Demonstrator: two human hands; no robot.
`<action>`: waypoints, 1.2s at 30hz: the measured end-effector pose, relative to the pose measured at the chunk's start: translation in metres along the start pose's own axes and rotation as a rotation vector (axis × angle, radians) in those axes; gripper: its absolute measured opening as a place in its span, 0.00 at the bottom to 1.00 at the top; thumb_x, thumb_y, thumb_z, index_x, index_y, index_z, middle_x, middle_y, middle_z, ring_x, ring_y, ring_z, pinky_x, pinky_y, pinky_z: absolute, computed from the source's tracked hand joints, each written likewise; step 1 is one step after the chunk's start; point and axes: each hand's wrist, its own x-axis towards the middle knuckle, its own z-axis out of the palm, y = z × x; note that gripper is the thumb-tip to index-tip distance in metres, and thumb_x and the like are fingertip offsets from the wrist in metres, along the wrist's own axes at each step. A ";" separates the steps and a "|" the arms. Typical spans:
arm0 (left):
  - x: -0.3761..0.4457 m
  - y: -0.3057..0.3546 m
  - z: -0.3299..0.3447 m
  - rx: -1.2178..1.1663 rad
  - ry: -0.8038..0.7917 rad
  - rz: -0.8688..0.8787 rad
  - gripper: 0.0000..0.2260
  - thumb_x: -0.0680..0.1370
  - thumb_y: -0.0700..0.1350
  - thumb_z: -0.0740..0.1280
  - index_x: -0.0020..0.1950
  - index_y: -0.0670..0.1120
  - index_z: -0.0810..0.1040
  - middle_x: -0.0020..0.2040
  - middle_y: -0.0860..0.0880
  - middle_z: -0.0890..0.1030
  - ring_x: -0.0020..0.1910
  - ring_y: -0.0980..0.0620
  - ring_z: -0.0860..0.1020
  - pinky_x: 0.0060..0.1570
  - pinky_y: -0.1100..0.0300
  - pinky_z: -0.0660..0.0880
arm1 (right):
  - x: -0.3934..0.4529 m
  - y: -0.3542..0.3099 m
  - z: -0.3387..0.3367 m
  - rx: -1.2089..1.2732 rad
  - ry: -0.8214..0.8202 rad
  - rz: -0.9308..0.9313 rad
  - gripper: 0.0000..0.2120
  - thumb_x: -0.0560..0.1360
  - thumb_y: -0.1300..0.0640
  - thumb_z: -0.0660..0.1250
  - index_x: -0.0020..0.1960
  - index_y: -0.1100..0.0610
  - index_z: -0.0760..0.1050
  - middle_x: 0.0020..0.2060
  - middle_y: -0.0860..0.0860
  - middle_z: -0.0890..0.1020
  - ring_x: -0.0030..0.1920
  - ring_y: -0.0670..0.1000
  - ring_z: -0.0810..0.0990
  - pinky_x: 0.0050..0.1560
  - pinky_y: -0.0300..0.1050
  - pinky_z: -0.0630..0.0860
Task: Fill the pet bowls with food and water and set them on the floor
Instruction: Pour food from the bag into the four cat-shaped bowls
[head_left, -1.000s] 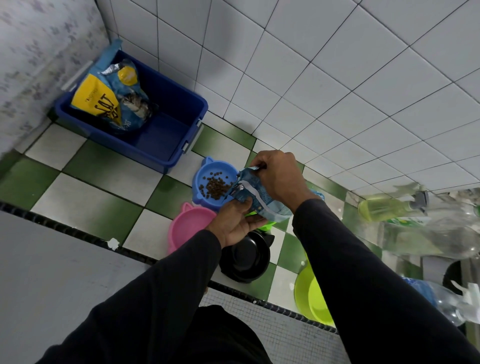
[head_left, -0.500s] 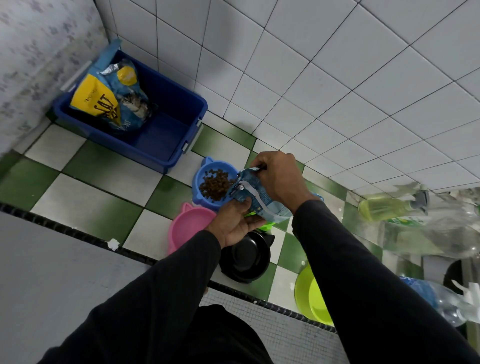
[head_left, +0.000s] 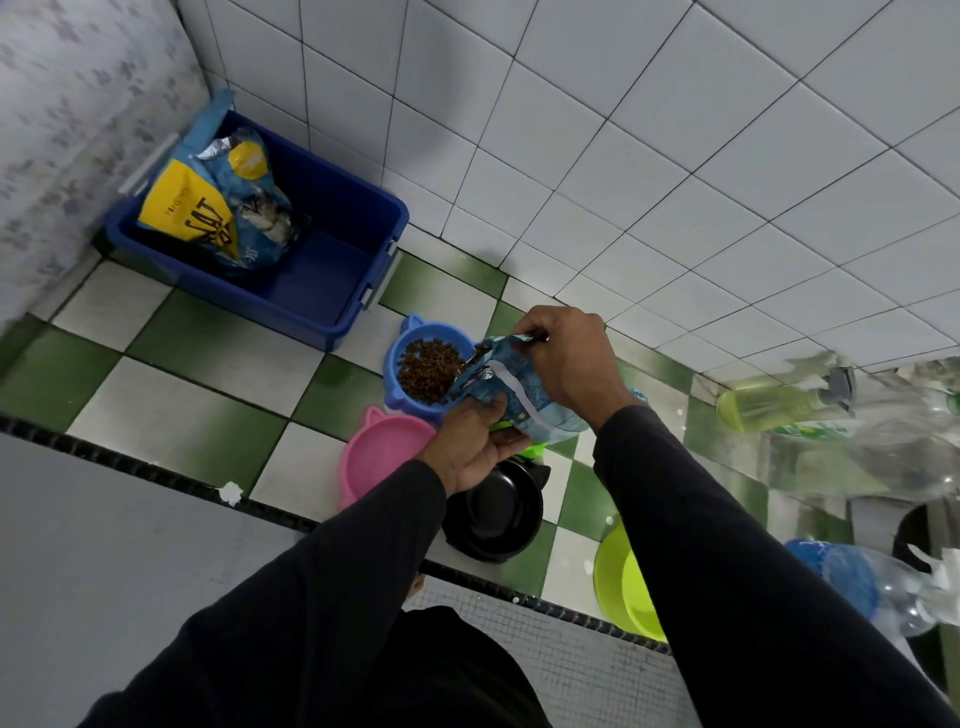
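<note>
Kibble (head_left: 427, 370) is filling the blue bowl (head_left: 397, 358); both hands, left (head_left: 475, 448) and right (head_left: 566, 364), are gripping the tilted food pouch (head_left: 514, 395) at its three o'clock.

Green bowl (head_left: 535, 448) mostly hidden behind food pouch (head_left: 524, 395).

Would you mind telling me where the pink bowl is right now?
The pink bowl sits on the checkered floor, left of centre in the head view, just below the blue bowl of kibble and left of the black bowl.
</note>
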 end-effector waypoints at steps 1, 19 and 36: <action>-0.001 0.000 0.001 0.005 -0.002 0.007 0.18 0.86 0.40 0.60 0.76 0.43 0.68 0.71 0.38 0.77 0.62 0.39 0.80 0.67 0.38 0.74 | -0.001 0.002 -0.001 0.012 0.003 0.016 0.12 0.71 0.67 0.69 0.44 0.52 0.85 0.40 0.45 0.84 0.39 0.46 0.77 0.35 0.26 0.65; -0.011 -0.013 0.036 0.302 0.007 0.182 0.17 0.87 0.41 0.59 0.76 0.50 0.66 0.71 0.45 0.78 0.67 0.42 0.79 0.45 0.57 0.84 | -0.044 0.044 -0.021 0.368 0.240 0.233 0.14 0.74 0.68 0.68 0.41 0.49 0.80 0.38 0.44 0.82 0.42 0.47 0.79 0.43 0.36 0.74; -0.016 -0.079 0.081 0.328 0.004 0.495 0.21 0.85 0.37 0.61 0.78 0.44 0.63 0.75 0.41 0.73 0.71 0.39 0.75 0.66 0.41 0.77 | -0.089 0.123 -0.043 0.812 0.296 0.293 0.14 0.73 0.67 0.75 0.39 0.49 0.81 0.39 0.47 0.85 0.42 0.48 0.82 0.46 0.46 0.81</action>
